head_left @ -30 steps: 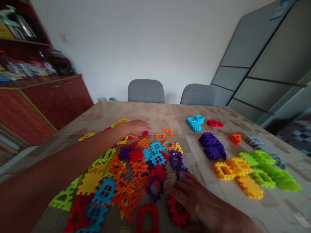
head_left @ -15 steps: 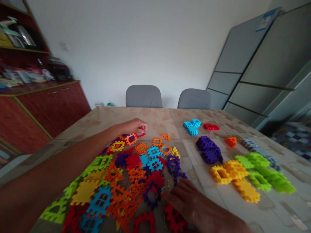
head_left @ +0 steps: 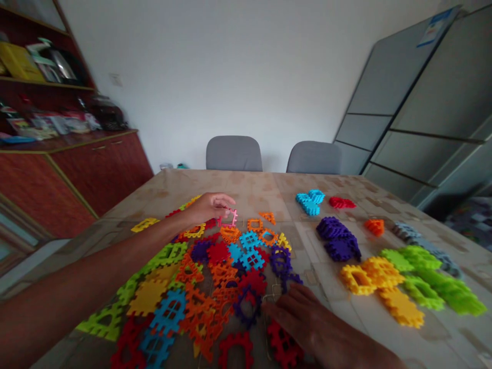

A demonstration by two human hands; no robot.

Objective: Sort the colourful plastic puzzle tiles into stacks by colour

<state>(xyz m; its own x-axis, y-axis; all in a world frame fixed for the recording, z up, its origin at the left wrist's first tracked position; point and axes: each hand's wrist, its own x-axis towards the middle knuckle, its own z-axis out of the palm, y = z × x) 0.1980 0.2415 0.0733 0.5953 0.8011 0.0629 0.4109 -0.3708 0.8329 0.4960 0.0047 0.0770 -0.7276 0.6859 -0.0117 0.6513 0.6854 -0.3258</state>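
My left hand (head_left: 210, 206) reaches over the far side of a mixed heap of coloured plastic interlocking tiles (head_left: 200, 287) and pinches a pink open-frame tile (head_left: 229, 219), lifted just above the heap. My right hand (head_left: 307, 323) lies flat, fingers spread, at the near right edge of the heap, next to purple tiles (head_left: 282, 264) and a red tile (head_left: 282, 341).
Sorted piles lie on the table (head_left: 249, 187) to the right: blue (head_left: 309, 200), red (head_left: 341, 203), purple (head_left: 338, 238), orange (head_left: 374, 226), grey (head_left: 418, 238), yellow (head_left: 378, 282), green (head_left: 430, 274). Two grey chairs (head_left: 234, 152) stand beyond; a red sideboard (head_left: 77, 169) at left.
My left hand has closed on a pink frame tile at the far end of the heap and raised it slightly. The right hand has stayed flat in place.
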